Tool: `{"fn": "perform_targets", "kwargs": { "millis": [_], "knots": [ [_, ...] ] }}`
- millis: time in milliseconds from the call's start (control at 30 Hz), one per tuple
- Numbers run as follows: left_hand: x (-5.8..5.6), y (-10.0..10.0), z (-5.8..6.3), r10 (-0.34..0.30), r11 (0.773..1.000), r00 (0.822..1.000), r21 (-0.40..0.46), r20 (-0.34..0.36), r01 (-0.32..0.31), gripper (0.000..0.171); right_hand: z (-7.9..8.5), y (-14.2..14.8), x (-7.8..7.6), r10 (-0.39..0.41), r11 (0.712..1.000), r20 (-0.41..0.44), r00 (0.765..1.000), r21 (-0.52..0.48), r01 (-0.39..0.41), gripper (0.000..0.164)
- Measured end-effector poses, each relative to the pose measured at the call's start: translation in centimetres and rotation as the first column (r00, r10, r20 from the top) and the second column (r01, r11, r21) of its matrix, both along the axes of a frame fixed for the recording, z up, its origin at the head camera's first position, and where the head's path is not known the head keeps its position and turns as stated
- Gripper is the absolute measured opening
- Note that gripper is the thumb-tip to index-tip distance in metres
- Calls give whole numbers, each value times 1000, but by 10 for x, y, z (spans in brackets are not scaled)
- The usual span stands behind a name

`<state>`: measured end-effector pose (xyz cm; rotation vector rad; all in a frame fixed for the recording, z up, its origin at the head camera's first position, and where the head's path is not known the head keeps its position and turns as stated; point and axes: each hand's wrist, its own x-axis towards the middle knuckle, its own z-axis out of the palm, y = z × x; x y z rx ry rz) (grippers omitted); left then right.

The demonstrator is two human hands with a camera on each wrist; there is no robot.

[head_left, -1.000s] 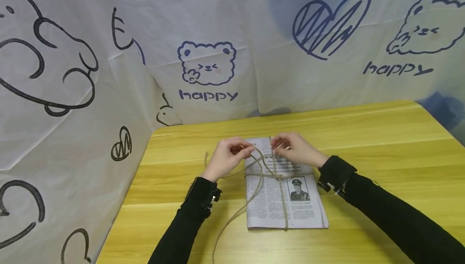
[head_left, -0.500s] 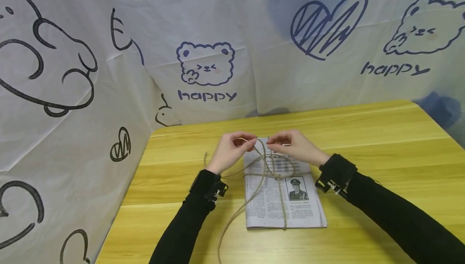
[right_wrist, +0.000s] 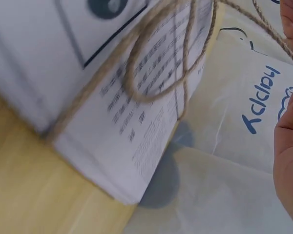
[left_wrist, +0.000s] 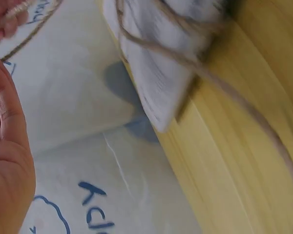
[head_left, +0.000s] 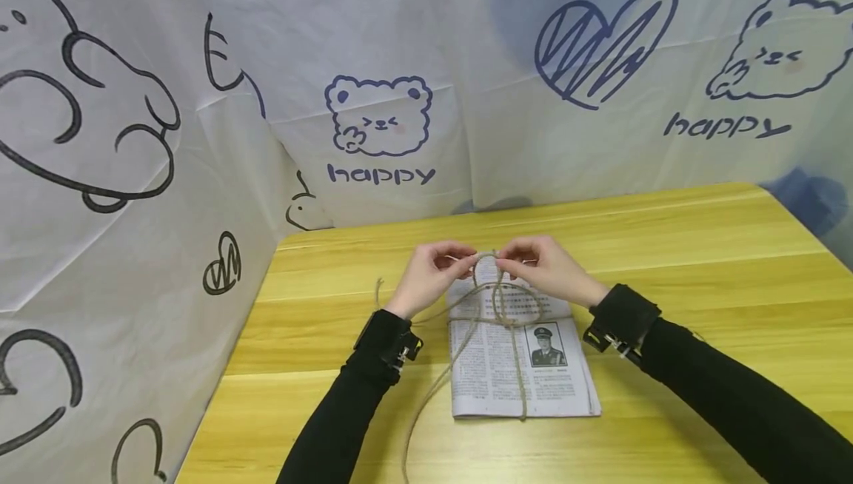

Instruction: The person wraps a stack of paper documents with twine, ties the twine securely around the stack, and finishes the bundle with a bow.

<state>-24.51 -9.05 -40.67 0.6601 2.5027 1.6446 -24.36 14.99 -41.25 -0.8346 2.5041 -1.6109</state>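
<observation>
A folded stack of newspapers (head_left: 483, 384) lies on the table, bound crosswise with brown twine (head_left: 517, 373). Above its far end, my left hand (head_left: 426, 277) pinches a raised piece of the twine between thumb and fingers. Close beside it, my right hand (head_left: 549, 273) pinches the twine too, so a small arch spans the fingertips. Below the hands, a loose loop rests over the crossing on the stack. The left wrist view has the left hand (left_wrist: 10, 161) at its edge; the right wrist view shows part of the right hand (right_wrist: 289, 156).
One long tail of twine (head_left: 426, 395) runs off the newspapers toward the near edge; a short end (head_left: 378, 291) sticks up on the left. The yellow wooden table (head_left: 700, 284) meets a white printed cloth (head_left: 380, 40) at the back and left.
The left hand has moved slightly up and right with its twine. The right hand shifted left, then back right, and now pinches the twine close to the left fingertips.
</observation>
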Motion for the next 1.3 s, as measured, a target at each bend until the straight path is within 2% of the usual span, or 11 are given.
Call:
{"fn": "perform_targets", "kwargs": {
  "millis": [167, 300, 467, 600, 667, 767, 867, 967, 1067, 1200, 1300],
  "knots": [
    [-3, -19, -7, 26, 966, 998, -255, -60, -40, 23, -3, 12, 1, -5, 999, -40, 999, 39, 6, 10],
    [-7, -22, -11, -40, 871, 996, -492, -76, -3, 19, -4, 22, 2, 13, 998, -86, 996, 69, -7, 7],
    [-9, -6, -17, -138, 744, 989, -665, -55, 67, 19, -1, 29, 3, 12, 994, -141, 990, 111, 4, 5],
    [-10, 10, -24, -188, 649, 968, -761, -167, -5, 17, -1, 30, 3, 16, 992, -164, 986, 129, 5, 5],
    [-11, 16, -26, -197, 623, 957, -781, -214, -47, 15, -2, 30, 3, 21, 991, -168, 986, 131, 1, 5],
    [-11, 15, -23, -146, 651, 974, -758, -175, -39, 13, -4, 28, 2, 24, 991, -154, 988, 131, -4, 5],
    [-12, 4, -14, -46, 756, 997, -654, -69, -10, 14, -6, 28, 1, 9, 990, -134, 991, 138, 10, 6],
    [-13, -13, -1, 15, 864, 999, -504, 29, 2, 19, -7, 29, 0, -18, 988, -122, 992, 150, 37, 6],
    [-11, -29, 13, 25, 933, 994, -360, 104, 14, 23, -7, 31, -1, -42, 987, -106, 993, 152, 58, 7],
    [1, -44, 32, 2, 989, 967, -146, 253, 36, 24, -7, 32, -2, -56, 987, -76, 996, 146, 67, 7],
    [14, -47, 41, -60, 998, 930, 29, 364, 54, 25, -7, 32, -3, -61, 987, -57, 996, 144, 69, 8]
  ]
}}
